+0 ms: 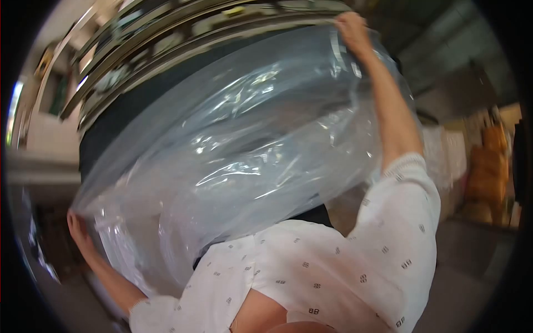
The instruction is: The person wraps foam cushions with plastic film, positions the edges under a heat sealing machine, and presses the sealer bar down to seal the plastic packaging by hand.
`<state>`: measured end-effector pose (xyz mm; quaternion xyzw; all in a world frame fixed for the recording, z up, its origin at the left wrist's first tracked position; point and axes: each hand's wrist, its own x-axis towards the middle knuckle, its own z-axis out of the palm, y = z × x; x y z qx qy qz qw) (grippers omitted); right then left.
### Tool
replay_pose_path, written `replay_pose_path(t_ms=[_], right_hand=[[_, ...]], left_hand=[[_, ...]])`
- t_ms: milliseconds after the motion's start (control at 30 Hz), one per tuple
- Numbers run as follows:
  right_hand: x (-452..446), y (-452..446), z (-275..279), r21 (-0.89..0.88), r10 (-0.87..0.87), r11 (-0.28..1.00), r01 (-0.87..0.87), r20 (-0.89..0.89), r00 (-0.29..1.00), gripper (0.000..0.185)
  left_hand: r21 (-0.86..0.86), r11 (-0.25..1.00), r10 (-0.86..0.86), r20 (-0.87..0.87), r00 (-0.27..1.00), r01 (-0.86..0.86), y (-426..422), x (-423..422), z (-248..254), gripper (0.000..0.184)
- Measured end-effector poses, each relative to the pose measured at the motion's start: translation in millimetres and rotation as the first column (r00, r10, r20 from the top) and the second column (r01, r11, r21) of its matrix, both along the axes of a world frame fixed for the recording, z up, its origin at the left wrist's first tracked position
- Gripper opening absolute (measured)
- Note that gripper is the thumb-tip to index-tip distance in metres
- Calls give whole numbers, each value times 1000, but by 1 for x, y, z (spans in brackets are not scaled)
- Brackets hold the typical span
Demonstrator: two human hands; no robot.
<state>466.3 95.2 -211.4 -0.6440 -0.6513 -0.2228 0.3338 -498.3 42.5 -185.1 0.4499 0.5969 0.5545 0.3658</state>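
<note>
A wide sheet of clear plastic film (239,139) stretches between my two outspread arms, wrinkled and shiny under the light. At the far left my left hand (79,230) is closed on one corner of it. My right hand (353,32), high at the upper right, grips the opposite edge close to a metal rail. The film sags in front of my body and hangs down below my left hand. Through it a dark surface (105,133) shows faintly along the machine side.
Long metal rails (166,53) of a machine or rack run across the upper left. Orange-brown wrapped material (487,166) stands at the right, beside more clear plastic (447,155). The surroundings are blurred.
</note>
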Motion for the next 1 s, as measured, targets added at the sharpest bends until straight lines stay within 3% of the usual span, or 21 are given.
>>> replay_pose_path(t_ms=[67, 100, 167, 200, 233, 267, 300, 333, 400, 467, 500, 1000], right_hand=[[-3, -5, 42, -46, -29, 999, 12, -381, 924, 29], [-7, -7, 68, -55, -91, 996, 76, -387, 918, 31], [33, 16, 81, 112, 69, 994, 3, -629, 775, 33], [35, 19, 85, 157, 15, 982, 104, -616, 787, 35], [58, 31, 71, 135, -18, 984, 119, -582, 813, 35], [57, 10, 61, 50, -306, 940, 338, -317, 898, 35], [88, 21, 17, -105, -360, 932, 346, -198, 912, 33], [117, 28, -22, -136, -403, 914, 382, -199, 893, 31], [126, 32, -53, -188, -541, 841, 508, -229, 809, 27], [115, 29, -49, -64, -334, 942, 330, -297, 894, 26], [113, 31, -46, -85, -321, 947, 310, -306, 896, 26], [117, 65, -38, -128, -356, 933, 337, -175, 918, 29]], left_hand=[[67, 996, 55, 5, 998, -55, 27, 16, 8, 25], [82, 978, 185, 75, 980, -191, 46, 27, 16, 25], [208, 912, 320, 178, 930, -353, 84, 75, 36, 22], [359, 897, 164, 275, 947, -260, 123, 47, 20, 18], [350, 884, 223, 266, 938, -310, 148, 57, 12, 15], [399, 834, 428, -31, 903, -381, 159, 101, 6, 16], [559, 794, 553, -503, 665, -237, 179, 110, -19, 22], [463, 857, 478, -548, 687, -227, 182, 140, -33, 26], [383, 873, 473, -510, 718, -303, 206, 163, -62, 25], [365, 877, 451, -395, 801, -313, 223, 167, -60, 25], [364, 877, 449, -387, 805, -314, 225, 171, -59, 25], [212, 937, 328, -256, 910, -278, 269, 182, -52, 21]])
